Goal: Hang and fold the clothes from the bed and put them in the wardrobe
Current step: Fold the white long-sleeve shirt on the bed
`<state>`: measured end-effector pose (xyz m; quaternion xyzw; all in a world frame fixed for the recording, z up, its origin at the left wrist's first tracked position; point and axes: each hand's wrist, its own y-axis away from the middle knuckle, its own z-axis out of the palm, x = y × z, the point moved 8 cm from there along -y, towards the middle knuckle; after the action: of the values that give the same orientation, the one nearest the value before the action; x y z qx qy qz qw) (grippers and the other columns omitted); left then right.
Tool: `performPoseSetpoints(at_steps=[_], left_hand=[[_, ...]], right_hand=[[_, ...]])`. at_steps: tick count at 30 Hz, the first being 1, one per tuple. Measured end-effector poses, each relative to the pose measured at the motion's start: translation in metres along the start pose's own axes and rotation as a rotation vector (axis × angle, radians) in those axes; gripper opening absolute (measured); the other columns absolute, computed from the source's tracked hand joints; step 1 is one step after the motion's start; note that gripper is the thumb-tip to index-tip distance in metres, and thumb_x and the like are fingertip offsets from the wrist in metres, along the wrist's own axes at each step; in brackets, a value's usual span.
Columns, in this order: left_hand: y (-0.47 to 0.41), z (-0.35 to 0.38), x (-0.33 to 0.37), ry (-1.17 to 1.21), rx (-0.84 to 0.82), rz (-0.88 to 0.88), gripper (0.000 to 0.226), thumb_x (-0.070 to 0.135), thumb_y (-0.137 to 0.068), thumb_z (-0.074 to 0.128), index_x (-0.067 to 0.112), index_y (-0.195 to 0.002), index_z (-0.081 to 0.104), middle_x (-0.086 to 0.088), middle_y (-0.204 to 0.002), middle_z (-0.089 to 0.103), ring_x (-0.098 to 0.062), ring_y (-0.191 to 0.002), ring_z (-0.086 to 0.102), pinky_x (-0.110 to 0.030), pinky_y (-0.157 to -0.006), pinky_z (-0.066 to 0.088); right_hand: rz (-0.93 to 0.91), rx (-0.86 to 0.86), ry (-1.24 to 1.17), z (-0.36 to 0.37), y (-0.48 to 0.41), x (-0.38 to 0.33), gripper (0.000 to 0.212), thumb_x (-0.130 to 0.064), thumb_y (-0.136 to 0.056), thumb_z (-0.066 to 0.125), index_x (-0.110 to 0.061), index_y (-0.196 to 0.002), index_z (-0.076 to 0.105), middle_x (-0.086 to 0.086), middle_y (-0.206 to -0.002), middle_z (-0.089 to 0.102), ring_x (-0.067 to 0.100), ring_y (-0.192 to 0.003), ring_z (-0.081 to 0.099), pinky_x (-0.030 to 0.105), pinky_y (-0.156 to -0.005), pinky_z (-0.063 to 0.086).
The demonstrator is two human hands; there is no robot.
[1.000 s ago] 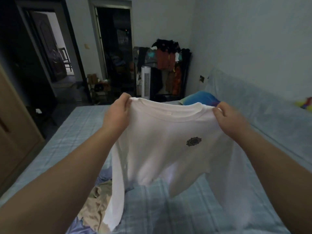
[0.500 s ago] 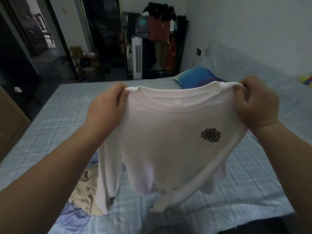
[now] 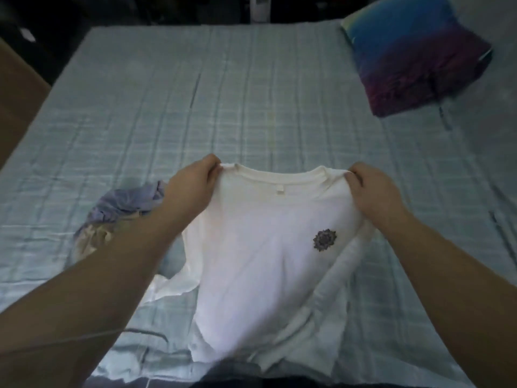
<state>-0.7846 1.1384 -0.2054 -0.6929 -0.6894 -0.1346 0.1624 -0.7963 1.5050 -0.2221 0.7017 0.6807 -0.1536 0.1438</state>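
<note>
A white long-sleeved shirt (image 3: pixel 260 247) with a small dark round emblem on the chest is stretched out over the near part of the bed (image 3: pixel 251 93). My left hand (image 3: pixel 190 189) pinches its left shoulder by the collar. My right hand (image 3: pixel 375 191) grips the right shoulder. The shirt's lower part and sleeves lie crumpled on the sheet near me. A small heap of lilac and beige clothes (image 3: pixel 112 222) lies on the bed to the left, partly hidden behind my left forearm.
The bed has a pale blue checked sheet. A blue and purple pillow (image 3: pixel 411 51) sits at its far right corner. A brown wardrobe side (image 3: pixel 16 102) stands at the left edge. The dark floor lies beyond the bed's far end.
Both hands have lowered the shirt from held up in the air down toward the bed. My view has tilted down, so the room behind has dropped out of sight.
</note>
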Motion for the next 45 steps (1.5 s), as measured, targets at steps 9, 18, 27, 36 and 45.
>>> performPoseSetpoints(at_steps=[9,18,27,36,45], left_hand=[[-0.121,0.172,-0.066,-0.109,-0.068,-0.167,0.020,0.037,-0.101,0.040,0.023,-0.104,0.053,-0.019,-0.095,0.065,-0.040,-0.092,0.060,-0.046,-0.079,0.048],[-0.200,0.289,-0.119,-0.351,-0.012,-0.060,0.024,0.034,-0.103,0.035,0.019,-0.108,0.054,-0.009,-0.097,0.064,-0.036,-0.095,0.055,-0.044,-0.079,0.036],[-0.255,0.343,-0.161,-0.311,0.020,0.070,0.021,0.032,-0.098,0.043,0.016,-0.101,0.057,-0.011,-0.091,0.061,-0.036,-0.088,0.054,-0.040,-0.071,0.033],[-0.225,0.346,-0.148,-0.142,0.203,0.100,0.039,0.024,-0.085,0.052,0.012,-0.122,0.057,-0.019,-0.129,0.051,-0.040,-0.123,0.046,-0.045,-0.102,0.035],[-0.111,0.408,-0.107,-0.279,-0.197,0.120,0.065,0.050,-0.100,0.030,0.018,-0.156,0.023,-0.014,-0.163,0.017,-0.034,-0.151,0.010,-0.057,-0.119,0.009]], right_hand=[[0.000,0.011,0.110,0.175,-0.131,0.069,0.025,-0.034,-0.100,0.038,-0.018,-0.102,0.057,0.017,-0.094,0.062,0.041,-0.089,0.059,0.047,-0.075,0.048],[0.000,0.132,0.282,0.283,-0.186,0.104,0.023,-0.031,-0.100,0.040,-0.014,-0.100,0.055,0.018,-0.093,0.057,0.040,-0.087,0.054,0.045,-0.072,0.039],[-0.076,0.166,0.339,0.337,-0.240,0.104,0.021,-0.030,-0.100,0.043,-0.014,-0.104,0.055,0.017,-0.101,0.053,0.037,-0.093,0.050,0.044,-0.076,0.035],[-0.080,0.231,0.218,0.336,-0.225,0.092,0.036,-0.019,-0.086,0.049,-0.020,-0.122,0.051,0.009,-0.139,0.045,0.030,-0.131,0.040,0.053,-0.110,0.028],[-0.040,-0.130,0.309,0.397,-0.102,0.054,0.062,-0.042,-0.100,0.034,-0.021,-0.156,0.019,0.008,-0.164,0.014,0.029,-0.151,0.010,0.057,-0.119,0.008]])
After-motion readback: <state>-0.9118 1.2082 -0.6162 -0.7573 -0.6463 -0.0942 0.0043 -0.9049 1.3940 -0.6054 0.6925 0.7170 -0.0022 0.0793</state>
